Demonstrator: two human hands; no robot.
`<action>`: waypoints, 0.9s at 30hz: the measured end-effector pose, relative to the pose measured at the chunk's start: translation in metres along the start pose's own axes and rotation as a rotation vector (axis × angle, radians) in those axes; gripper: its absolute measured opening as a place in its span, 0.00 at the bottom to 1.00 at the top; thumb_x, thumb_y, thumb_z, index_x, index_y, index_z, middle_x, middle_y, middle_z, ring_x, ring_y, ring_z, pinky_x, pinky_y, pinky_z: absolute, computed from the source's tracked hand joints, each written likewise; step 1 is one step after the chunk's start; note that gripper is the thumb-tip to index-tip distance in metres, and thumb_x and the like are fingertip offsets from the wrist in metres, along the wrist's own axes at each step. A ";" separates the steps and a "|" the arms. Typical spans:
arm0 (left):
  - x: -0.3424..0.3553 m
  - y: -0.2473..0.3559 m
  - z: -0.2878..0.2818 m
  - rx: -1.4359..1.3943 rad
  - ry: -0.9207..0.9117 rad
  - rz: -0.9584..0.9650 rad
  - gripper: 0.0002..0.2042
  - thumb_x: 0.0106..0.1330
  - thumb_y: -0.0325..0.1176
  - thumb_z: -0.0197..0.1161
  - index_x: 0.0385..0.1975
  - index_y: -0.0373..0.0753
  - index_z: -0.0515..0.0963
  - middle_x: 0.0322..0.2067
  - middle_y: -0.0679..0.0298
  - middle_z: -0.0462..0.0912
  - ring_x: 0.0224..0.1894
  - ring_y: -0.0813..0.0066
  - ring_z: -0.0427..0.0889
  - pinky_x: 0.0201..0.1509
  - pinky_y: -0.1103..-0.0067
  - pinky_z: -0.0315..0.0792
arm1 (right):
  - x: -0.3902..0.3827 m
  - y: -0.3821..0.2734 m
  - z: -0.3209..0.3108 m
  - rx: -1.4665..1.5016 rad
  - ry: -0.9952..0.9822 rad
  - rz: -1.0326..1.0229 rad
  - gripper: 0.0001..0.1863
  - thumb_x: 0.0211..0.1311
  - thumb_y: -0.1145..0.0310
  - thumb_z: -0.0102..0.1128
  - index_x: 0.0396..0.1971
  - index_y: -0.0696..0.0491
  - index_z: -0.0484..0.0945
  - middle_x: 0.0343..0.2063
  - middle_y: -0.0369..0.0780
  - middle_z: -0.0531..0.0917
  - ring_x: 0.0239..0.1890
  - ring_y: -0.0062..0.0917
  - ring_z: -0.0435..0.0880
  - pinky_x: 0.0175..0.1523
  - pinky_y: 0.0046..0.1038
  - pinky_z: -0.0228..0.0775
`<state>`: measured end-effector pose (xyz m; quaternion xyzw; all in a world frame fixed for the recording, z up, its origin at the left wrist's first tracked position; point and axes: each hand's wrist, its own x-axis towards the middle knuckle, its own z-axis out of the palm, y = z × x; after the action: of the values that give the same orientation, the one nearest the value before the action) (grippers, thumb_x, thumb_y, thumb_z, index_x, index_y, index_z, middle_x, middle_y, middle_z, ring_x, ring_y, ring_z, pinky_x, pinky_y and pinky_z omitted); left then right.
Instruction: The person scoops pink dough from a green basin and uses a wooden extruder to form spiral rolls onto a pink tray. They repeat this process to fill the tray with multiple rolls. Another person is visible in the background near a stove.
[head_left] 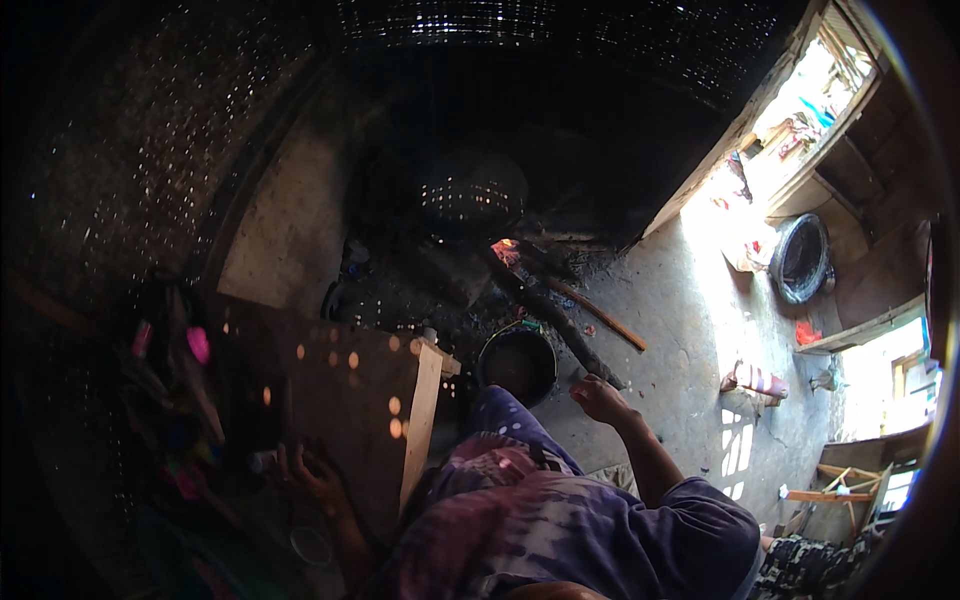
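Head view shows a dark room. Low on the left, the left hand [318,478] rests spread open on a dim board [340,420], holding nothing. Near the middle sits a black pot [517,365]. Right of it, the right hand [600,398] reaches toward the firewood [560,325], fingers loosely curled, empty. She seems to be tending the fire [506,248]; next she would need to grip a stick.

Bare floor [690,330] right of black pot [517,365]; firewood [560,320] blocks beyond.
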<state>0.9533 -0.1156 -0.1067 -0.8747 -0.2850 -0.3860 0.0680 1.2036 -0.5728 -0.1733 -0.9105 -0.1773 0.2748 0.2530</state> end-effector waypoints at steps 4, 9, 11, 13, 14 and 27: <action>-0.005 -0.006 -0.001 0.089 -0.020 0.068 0.08 0.65 0.24 0.58 0.43 0.39 0.76 0.49 0.53 0.77 0.57 0.52 0.73 0.65 0.52 0.61 | 0.039 0.049 0.035 0.041 -0.014 0.088 0.10 0.62 0.65 0.55 0.38 0.51 0.82 0.39 0.45 0.82 0.47 0.39 0.81 0.52 0.37 0.73; 0.006 0.030 0.009 -0.003 -0.023 0.252 0.07 0.68 0.29 0.56 0.44 0.40 0.75 0.50 0.51 0.76 0.58 0.48 0.72 0.65 0.49 0.59 | 0.109 0.116 0.090 0.069 0.054 0.012 0.17 0.65 0.58 0.50 0.36 0.53 0.83 0.35 0.47 0.85 0.40 0.41 0.84 0.46 0.40 0.75; 0.024 0.097 0.009 -0.125 -0.290 0.281 0.11 0.69 0.35 0.55 0.47 0.38 0.75 0.52 0.49 0.75 0.59 0.48 0.72 0.66 0.52 0.60 | 0.165 0.171 0.134 -0.366 -0.173 0.017 0.24 0.69 0.51 0.43 0.36 0.56 0.83 0.39 0.49 0.84 0.43 0.42 0.83 0.49 0.40 0.74; 0.036 0.127 0.015 -0.176 -0.516 0.326 0.23 0.61 0.44 0.61 0.52 0.37 0.72 0.56 0.50 0.72 0.61 0.47 0.68 0.65 0.52 0.58 | 0.203 0.203 0.158 -0.259 -0.200 0.125 0.26 0.70 0.50 0.41 0.38 0.57 0.82 0.41 0.50 0.83 0.45 0.44 0.82 0.51 0.39 0.73; 0.035 0.136 0.019 -0.170 -0.583 0.336 0.23 0.60 0.44 0.62 0.51 0.37 0.73 0.55 0.49 0.73 0.60 0.46 0.69 0.64 0.52 0.60 | 0.219 0.203 0.159 -0.227 -0.212 0.194 0.27 0.69 0.48 0.44 0.40 0.58 0.82 0.43 0.50 0.83 0.47 0.45 0.81 0.53 0.38 0.73; 0.005 0.138 0.043 0.086 -0.655 0.270 0.31 0.52 0.48 0.75 0.49 0.31 0.76 0.50 0.43 0.77 0.50 0.41 0.76 0.52 0.56 0.71 | 0.379 0.291 0.222 0.357 0.003 0.745 0.49 0.50 0.41 0.66 0.68 0.50 0.57 0.67 0.46 0.62 0.70 0.42 0.58 0.71 0.48 0.49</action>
<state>1.0595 -0.2126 -0.1193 -0.9781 -0.1896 -0.0605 0.0603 1.4239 -0.5526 -0.6513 -0.8546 0.2150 0.3729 0.2904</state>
